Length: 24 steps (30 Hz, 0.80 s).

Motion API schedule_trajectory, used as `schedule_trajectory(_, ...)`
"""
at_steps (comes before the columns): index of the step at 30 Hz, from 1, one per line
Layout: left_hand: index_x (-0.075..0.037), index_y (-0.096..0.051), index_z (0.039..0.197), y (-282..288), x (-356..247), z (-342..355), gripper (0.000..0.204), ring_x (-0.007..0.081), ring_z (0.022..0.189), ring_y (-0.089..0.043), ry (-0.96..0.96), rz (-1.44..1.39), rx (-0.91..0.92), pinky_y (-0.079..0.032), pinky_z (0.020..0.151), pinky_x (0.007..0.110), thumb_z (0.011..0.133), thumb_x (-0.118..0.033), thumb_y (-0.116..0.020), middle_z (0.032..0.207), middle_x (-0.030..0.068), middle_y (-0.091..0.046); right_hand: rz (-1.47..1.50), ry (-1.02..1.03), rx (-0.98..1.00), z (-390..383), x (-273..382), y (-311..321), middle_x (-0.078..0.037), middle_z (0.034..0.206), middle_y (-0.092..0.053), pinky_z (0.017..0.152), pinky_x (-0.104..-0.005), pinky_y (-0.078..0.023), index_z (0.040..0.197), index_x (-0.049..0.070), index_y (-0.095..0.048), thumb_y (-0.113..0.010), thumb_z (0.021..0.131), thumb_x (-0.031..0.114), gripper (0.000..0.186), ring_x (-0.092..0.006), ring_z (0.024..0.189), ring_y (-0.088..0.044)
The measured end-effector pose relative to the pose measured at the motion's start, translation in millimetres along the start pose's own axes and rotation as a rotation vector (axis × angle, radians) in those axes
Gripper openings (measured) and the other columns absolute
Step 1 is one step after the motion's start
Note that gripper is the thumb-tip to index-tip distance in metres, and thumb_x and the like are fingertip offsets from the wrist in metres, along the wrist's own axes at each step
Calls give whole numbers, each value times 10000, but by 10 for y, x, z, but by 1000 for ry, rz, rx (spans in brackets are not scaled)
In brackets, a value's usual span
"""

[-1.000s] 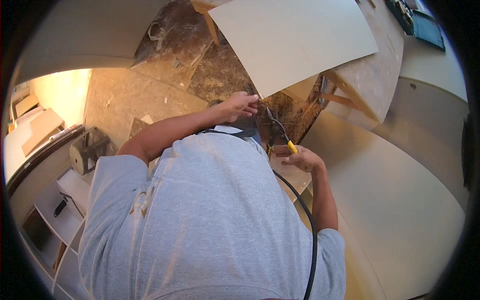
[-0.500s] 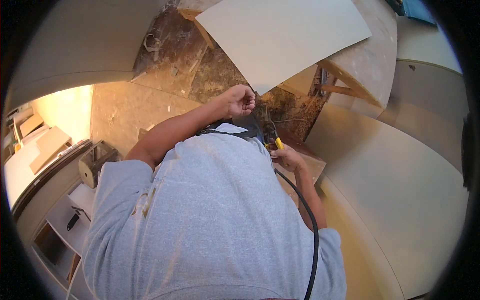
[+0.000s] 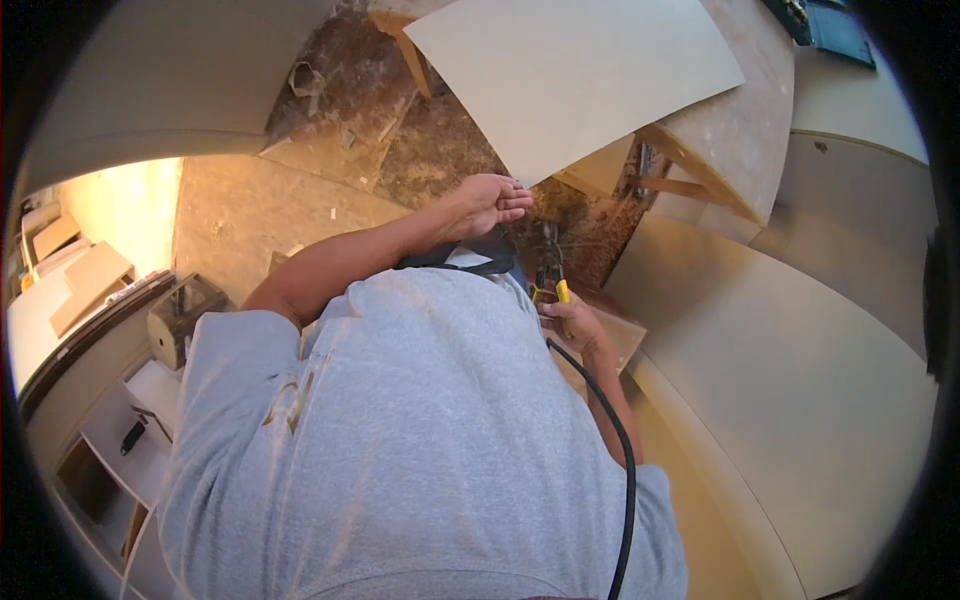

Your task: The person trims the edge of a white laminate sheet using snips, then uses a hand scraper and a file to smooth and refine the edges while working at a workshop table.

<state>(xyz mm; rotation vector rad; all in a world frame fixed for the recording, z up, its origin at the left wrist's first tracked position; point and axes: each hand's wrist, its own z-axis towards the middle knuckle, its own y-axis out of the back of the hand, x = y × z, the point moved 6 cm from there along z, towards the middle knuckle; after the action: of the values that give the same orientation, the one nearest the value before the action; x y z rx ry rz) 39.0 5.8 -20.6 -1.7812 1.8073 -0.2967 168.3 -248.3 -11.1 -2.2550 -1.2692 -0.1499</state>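
My left hand is held out in front of my waist, its fingers stretched and lying together, with nothing visible in them. Its fingertips are beside the near corner of a large white panel; whether they touch it I cannot tell. Lower and to the right, my right hand is closed round yellow-handled pliers. The grey metal jaws point away from me, over the dark floor, and the handles stand slightly apart. Part of the grip is hidden by my grey shirt.
The panel lies on a pale worktable with a wooden frame. Large boards lean at the right. A black cable runs down my right side. At the left are a dusty boxy machine and white shelving. Scraps litter the stained floor.
My left hand has moved slightly right, and its curled fingers have straightened. The pliers remain in my right hand, their handles a little farther apart. The view has shifted slightly.
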Motion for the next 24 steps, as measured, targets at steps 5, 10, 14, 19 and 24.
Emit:
schedule_trajectory(5,44,-471,1312,30,84,40,314,292,1072,-658,-23,-9,81,-565,935,433,1011,-40,-498,1224,189,-618,-45,67,15,-129,-23,-62,-72,1244,-629,962,-357,-560,1401,58,-525,-664,853,51,565,-201,1099,-646)
schedule_trajectory(10,8,-523,1245,30,81,70,248,272,1037,-661,-26,-22,48,-562,911,433,1016,-88,-519,1166,158,-636,-93,74,-64,-169,-58,-132,-72,1199,-642,943,-366,-549,1400,47,-516,-650,831,39,585,-198,1068,-640)
schedule_trajectory(14,-36,-582,1160,30,47,53,182,253,1010,-663,-59,58,24,-552,861,402,1017,-143,-550,1118,124,-653,-478,192,-125,-264,313,-182,-55,1096,-625,887,-337,-518,1396,41,-497,-671,800,62,621,-169,988,-601)
schedule_trajectory(19,-59,-617,1122,72,-68,54,171,221,962,-664,-114,51,-8,-541,826,371,1028,-196,-578,1066,90,-671,-661,263,12,-307,779,-382,-34,1026,-583,792,-314,-507,1424,65,-480,-683,798,84,658,-155,902,-571)
schedule_trajectory(24,-61,-655,1036,96,-9,107,143,198,898,-665,-68,105,52,-558,823,367,1034,-191,-595,999,72,-675,-811,221,48,-213,934,-457,-24,994,-559,724,-316,-500,1462,86,-462,-682,805,79,693,-152,848,-561)
